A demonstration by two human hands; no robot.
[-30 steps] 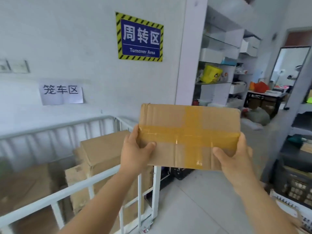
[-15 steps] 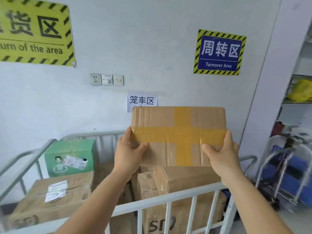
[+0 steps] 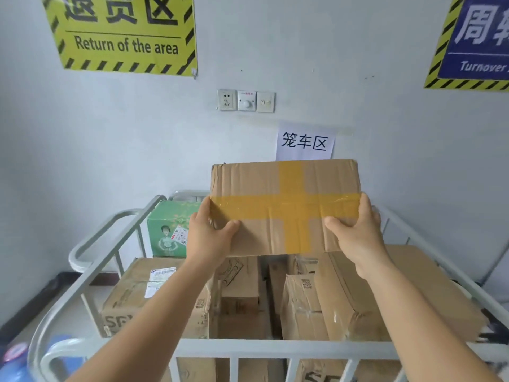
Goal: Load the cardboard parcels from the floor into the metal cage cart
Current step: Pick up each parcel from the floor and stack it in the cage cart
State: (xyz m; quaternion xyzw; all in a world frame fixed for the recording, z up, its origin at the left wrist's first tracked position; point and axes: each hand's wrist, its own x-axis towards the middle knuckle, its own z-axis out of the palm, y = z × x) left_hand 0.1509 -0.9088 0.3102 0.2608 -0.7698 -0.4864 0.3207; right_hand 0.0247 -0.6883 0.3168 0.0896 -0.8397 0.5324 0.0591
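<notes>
The left hand [image 3: 210, 238] and right hand [image 3: 358, 232] each grip a side edge of the cardboard parcel [image 3: 285, 208], thumbs curled over its taped face. It hangs above the metal cage cart [image 3: 275, 350], whose green box [image 3: 168, 227] sits at ten o'clock

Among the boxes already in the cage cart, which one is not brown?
The green box at the back left corner of the cage cart. It stands on a brown carton and has a printed figure; all the others are plain brown cardboard.
</notes>
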